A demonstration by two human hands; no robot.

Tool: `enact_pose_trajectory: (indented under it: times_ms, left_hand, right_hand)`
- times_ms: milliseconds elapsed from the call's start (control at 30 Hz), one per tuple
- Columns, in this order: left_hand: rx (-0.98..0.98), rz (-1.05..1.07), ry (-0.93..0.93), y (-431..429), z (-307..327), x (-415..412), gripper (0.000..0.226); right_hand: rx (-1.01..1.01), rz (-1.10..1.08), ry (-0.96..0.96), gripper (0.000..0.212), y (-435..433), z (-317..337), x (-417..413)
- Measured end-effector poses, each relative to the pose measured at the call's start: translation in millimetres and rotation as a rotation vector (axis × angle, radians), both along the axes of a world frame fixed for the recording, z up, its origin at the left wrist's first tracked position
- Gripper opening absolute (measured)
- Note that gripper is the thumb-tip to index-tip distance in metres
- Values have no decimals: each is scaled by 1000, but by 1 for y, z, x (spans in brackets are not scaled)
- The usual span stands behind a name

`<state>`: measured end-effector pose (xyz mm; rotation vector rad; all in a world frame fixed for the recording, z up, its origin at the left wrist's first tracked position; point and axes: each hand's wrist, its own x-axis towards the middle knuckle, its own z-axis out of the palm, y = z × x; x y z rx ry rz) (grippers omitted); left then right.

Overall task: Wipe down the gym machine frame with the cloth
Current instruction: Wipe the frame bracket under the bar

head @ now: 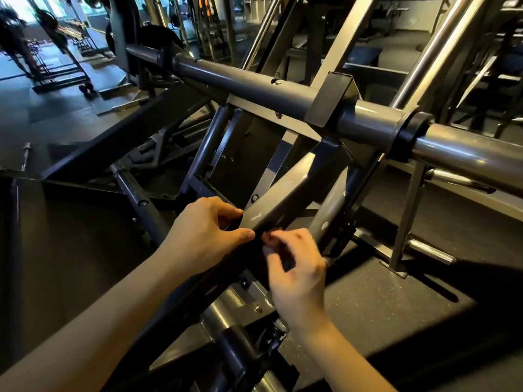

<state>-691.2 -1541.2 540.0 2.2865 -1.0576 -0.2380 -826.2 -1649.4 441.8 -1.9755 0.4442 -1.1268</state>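
Note:
The dark grey gym machine frame (285, 193) fills the view, with a slanted square beam running from the middle down toward me. My left hand (209, 230) grips the lower part of that beam, fingers on top and thumb underneath. My right hand (294, 267) is just right of it under the beam. Its fingers are curled and pinch a small dark piece that looks like the cloth (286, 260). Most of the cloth is hidden in shadow and by my fingers.
A thick round crossbar (254, 86) spans the frame above my hands, ending in a shiny sleeve (467, 159) at the right. Black rubber flooring (382, 304) lies below. A barbell (26, 154) lies on the floor at the left, and racks stand at the far left.

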Motion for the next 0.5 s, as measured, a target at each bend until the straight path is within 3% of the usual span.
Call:
enact_pose_trajectory:
  times_ms: [67,233,400,500]
  left_hand:
    - [-2,-9,-4,1,0,0,49]
    - [-6,-14,-13,3,-2,-2,53]
    - [-22,-15,-29,3,-1,-4,51]
    - [-17,-27,-29,3,-1,-4,53]
  right_hand:
    - [-71,90,44,20,-3,-2,-5]
    - [70,-254,-29,18,-50,12,14]
    - [-73,137,90,18,10,-9,-7]
    - [12,-58,41,17,-28,3,5]
